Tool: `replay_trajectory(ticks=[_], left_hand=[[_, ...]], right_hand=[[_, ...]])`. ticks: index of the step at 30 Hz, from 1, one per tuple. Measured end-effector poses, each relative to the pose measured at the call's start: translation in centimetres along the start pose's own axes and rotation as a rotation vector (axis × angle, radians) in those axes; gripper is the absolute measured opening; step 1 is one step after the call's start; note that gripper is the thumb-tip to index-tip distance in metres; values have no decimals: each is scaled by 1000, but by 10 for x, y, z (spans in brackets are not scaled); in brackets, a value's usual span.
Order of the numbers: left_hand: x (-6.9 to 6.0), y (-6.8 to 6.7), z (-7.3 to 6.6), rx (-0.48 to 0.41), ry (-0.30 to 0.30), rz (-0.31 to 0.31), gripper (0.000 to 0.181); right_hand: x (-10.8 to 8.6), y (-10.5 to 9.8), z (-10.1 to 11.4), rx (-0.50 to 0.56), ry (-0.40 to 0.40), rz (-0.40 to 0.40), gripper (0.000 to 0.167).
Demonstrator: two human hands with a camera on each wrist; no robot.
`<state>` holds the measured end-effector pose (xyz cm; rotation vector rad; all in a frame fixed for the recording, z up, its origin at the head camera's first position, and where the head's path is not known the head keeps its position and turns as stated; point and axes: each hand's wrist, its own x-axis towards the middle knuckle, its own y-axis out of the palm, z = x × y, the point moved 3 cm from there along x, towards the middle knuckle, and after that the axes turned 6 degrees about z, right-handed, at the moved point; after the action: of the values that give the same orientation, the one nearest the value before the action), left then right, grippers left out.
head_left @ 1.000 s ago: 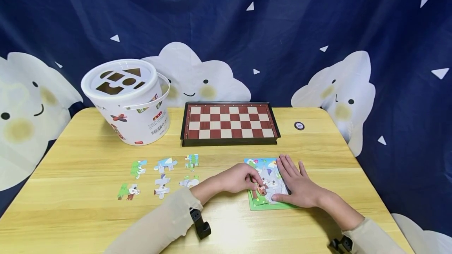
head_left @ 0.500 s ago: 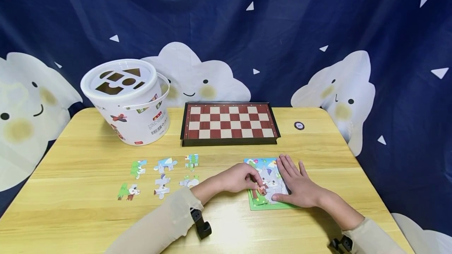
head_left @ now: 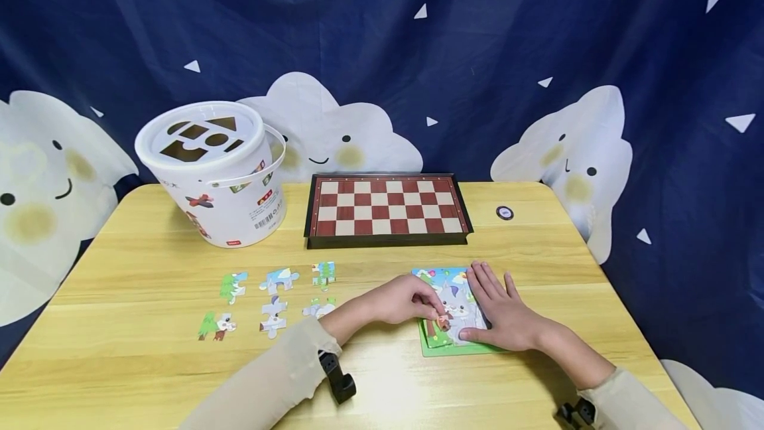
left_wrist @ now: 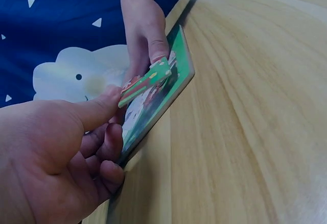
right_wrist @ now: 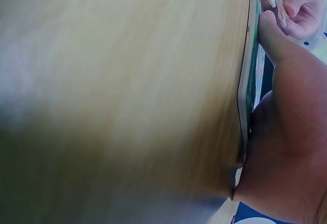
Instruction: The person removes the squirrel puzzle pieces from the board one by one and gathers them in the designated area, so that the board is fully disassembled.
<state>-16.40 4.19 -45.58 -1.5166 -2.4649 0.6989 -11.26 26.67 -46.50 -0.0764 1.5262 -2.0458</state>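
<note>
In the head view a puzzle board (head_left: pixel 456 350) with a green border lies at the right of the table. My left hand (head_left: pixel 398 300) is over its left side. Between thumb and fingers it pinches a green and brown puzzle piece (left_wrist: pixel 148 82), raised at a tilt above the board in the left wrist view. My right hand (head_left: pixel 510 318) lies flat on the board's right side, fingers straight and spread, with the thumb near the lower edge. Part of the grey animal picture (head_left: pixel 471 314) shows between the hands.
Several loose puzzle pieces (head_left: pixel 274 316) lie left of my left arm. Behind them stands a white bucket (head_left: pixel 239 217) with a shape-hole lid. A checkered board (head_left: pixel 388 208) sits at the back middle, and a small dark disc (head_left: pixel 505 213) is at the back right.
The piece in my left hand appears slightly more raised and tilted at its lower edge. My right hand stays in place.
</note>
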Motion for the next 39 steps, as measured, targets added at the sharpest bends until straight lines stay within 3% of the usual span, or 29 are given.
replay_trajectory(ticks=[9,17,27,39], left_hand=[[-17,-16,-2,-31,50,19,13],[-53,-42,-1,-18,51,42,14],[-124,-72,16,-82,13,65,14],[-226,-103,45,-118,-7,47,16]], right_hand=[[-1,1,0,0,-2,3,113],[-2,0,1,6,-3,1,112],[-1,0,0,0,1,10,112],[1,-1,0,-10,-1,6,112]])
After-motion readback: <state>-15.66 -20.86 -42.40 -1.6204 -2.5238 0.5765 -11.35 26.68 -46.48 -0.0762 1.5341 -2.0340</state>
